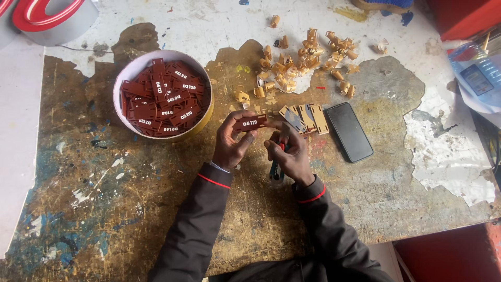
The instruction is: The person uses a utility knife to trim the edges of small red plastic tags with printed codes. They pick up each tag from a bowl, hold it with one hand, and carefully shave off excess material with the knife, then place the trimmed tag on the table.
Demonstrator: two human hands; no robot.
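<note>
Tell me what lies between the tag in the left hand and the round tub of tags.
Nothing visible does. The left hand holds the dark red tag just right of the round tub, with only bare worn tabletop between them. The right hand grips a small tool on the far side.

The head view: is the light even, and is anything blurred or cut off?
Head view: soft, even light, faint shadows; the left hand, its dark red tag and the right hand look fairly sharp; the phone shows no strong glare; edge items are cropped.
</note>
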